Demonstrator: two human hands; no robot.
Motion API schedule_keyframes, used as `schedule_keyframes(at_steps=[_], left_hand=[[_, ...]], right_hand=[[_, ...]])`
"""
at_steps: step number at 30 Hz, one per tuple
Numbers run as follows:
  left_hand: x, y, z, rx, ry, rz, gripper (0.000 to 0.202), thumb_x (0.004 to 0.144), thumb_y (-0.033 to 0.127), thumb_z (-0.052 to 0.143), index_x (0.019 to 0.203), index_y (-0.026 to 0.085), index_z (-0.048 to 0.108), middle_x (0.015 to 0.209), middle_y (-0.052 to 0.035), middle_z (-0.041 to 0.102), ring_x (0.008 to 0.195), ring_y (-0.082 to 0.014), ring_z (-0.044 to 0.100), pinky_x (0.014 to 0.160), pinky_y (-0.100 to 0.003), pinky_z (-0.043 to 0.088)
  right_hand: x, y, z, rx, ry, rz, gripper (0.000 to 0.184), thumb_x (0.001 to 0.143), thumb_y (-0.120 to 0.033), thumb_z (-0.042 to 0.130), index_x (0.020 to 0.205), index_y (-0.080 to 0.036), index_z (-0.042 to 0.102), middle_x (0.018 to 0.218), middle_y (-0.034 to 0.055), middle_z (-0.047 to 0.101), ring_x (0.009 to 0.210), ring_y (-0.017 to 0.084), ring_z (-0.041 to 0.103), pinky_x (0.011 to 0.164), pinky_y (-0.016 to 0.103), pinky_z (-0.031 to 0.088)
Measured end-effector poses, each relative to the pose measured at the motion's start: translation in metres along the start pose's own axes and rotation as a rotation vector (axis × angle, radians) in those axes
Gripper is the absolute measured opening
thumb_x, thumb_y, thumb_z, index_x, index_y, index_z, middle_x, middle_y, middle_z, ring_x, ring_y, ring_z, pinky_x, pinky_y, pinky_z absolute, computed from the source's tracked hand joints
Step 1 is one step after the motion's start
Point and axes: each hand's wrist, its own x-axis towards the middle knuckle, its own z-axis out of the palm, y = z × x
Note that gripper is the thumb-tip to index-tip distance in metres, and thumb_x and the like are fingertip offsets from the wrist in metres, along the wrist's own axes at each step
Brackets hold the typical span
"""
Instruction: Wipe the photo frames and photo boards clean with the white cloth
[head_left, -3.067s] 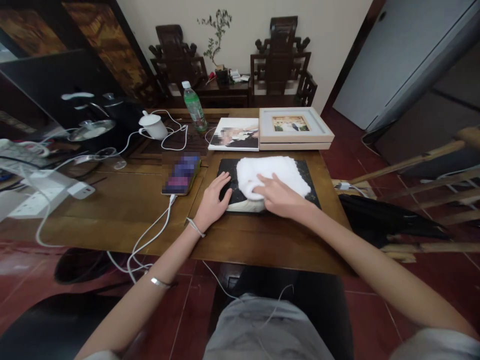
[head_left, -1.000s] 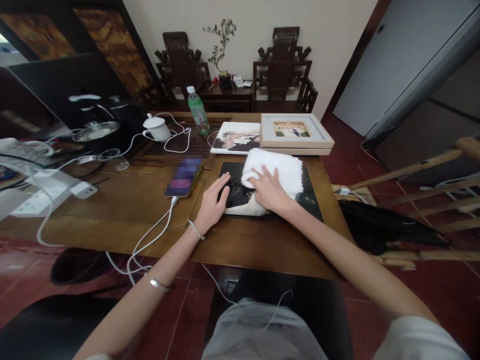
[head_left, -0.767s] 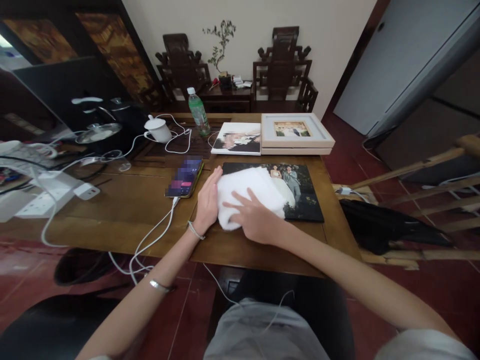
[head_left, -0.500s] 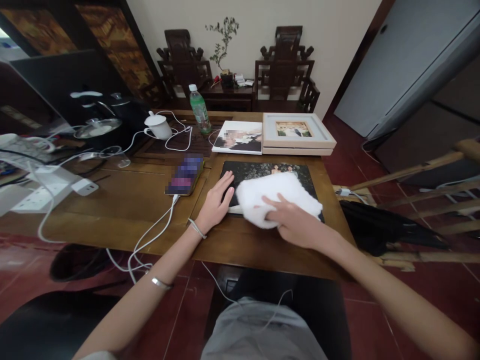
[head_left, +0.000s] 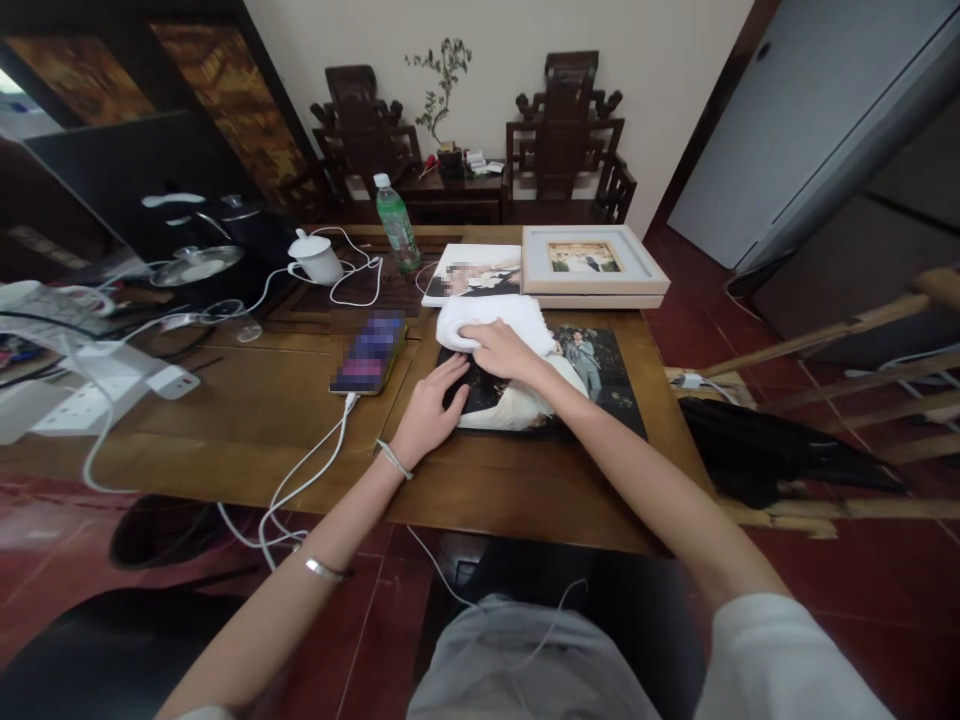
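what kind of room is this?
Likely a home living or dining room: carved wooden chairs along the wall, a wooden table with framed photo and teapot.

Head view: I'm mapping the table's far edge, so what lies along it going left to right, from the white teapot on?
White teapot → green bottle → unframed photo print → framed photo.

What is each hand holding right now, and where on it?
The right hand presses the white cloth from on top, at its near edge. The left hand holds nothing; it lies flat on the photo print's left edge.
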Motion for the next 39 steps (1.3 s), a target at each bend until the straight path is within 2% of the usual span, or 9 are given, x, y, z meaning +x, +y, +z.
schedule_keyframes(at_steps=[5,10,13,16,22,27,30,33,39], left_hand=[[-0.001,-0.001,0.000,-0.007,-0.004,0.005,0.036,0.090,0.025,0.047,0.121,0.012,0.060,0.133,-0.0131,0.056,0.128,-0.0231,0.049,0.110,-0.046,0.037],[-0.001,0.000,0.002,-0.026,-0.007,0.022,0.035,0.090,0.024,0.046,0.121,0.014,0.059,0.134,-0.0118,0.056,0.131,-0.0225,0.046,0.111,-0.046,0.036],[-0.001,0.000,0.003,-0.028,0.001,0.020,0.035,0.090,0.024,0.046,0.121,0.013,0.060,0.133,-0.0121,0.056,0.130,-0.0226,0.046,0.111,-0.046,0.036],[-0.001,0.000,0.003,-0.024,0.004,0.016,0.035,0.090,0.025,0.047,0.121,0.015,0.060,0.133,-0.0112,0.056,0.130,-0.0228,0.046,0.111,-0.047,0.036],[-0.001,0.001,0.001,-0.016,0.006,0.016,0.035,0.089,0.024,0.047,0.120,0.015,0.060,0.133,-0.0110,0.056,0.130,-0.0231,0.046,0.111,-0.047,0.036],[-0.001,0.002,0.000,-0.010,0.006,0.014,0.035,0.089,0.024,0.047,0.119,0.014,0.061,0.133,-0.0122,0.057,0.129,-0.0236,0.047,0.111,-0.047,0.036],[0.000,0.002,-0.001,-0.015,0.004,0.008,0.034,0.089,0.024,0.048,0.119,0.016,0.061,0.132,-0.0106,0.057,0.129,-0.0237,0.048,0.110,-0.048,0.037],[-0.001,0.002,-0.001,-0.015,0.002,0.003,0.034,0.089,0.024,0.048,0.119,0.017,0.061,0.132,-0.0098,0.057,0.129,-0.0238,0.047,0.110,-0.048,0.037],[-0.001,0.001,-0.001,-0.010,-0.006,0.000,0.034,0.089,0.024,0.047,0.120,0.017,0.060,0.133,-0.0104,0.056,0.130,-0.0235,0.047,0.111,-0.047,0.036]], right_hand=[[-0.016,0.012,0.000,0.058,0.052,0.013,0.049,0.071,-0.002,0.036,0.111,-0.015,0.061,0.120,0.0121,0.063,0.110,0.027,0.056,0.105,0.050,0.025],[-0.075,0.065,-0.016,-0.040,0.066,0.108,0.043,0.069,-0.001,0.036,0.101,-0.014,0.062,0.114,0.0131,0.066,0.120,0.030,0.052,0.105,0.056,0.026],[-0.116,0.079,-0.022,-0.162,0.073,0.166,0.048,0.069,0.002,0.033,0.106,-0.013,0.059,0.131,0.0171,0.056,0.135,0.033,0.035,0.102,0.065,0.026],[-0.158,0.059,-0.018,-0.222,0.056,0.140,0.047,0.067,0.004,0.035,0.101,-0.015,0.061,0.145,0.0145,0.042,0.139,0.036,0.023,0.102,0.071,0.024],[-0.212,-0.004,-0.008,-0.192,0.023,-0.009,0.039,0.065,0.004,0.040,0.085,-0.017,0.065,0.146,0.0118,0.041,0.139,0.036,0.021,0.105,0.071,0.022],[-0.188,0.019,-0.022,-0.100,0.001,0.036,0.036,0.069,-0.001,0.044,0.093,-0.017,0.065,0.139,0.0150,0.049,0.136,0.031,0.033,0.108,0.063,0.024],[-0.151,0.052,-0.030,-0.073,0.025,0.093,0.019,0.085,-0.017,0.047,0.094,-0.017,0.063,0.121,0.0154,0.063,0.134,0.032,0.037,0.108,0.061,0.024],[-0.117,0.081,-0.031,-0.097,0.052,0.124,0.025,0.093,-0.032,0.043,0.092,-0.016,0.062,0.106,0.0137,0.068,0.129,0.034,0.043,0.105,0.060,0.026],[-0.118,0.081,-0.019,-0.218,0.105,0.089,0.028,0.095,-0.025,0.038,0.106,-0.014,0.061,0.135,0.0178,0.052,0.137,0.034,0.030,0.104,0.064,0.025]])
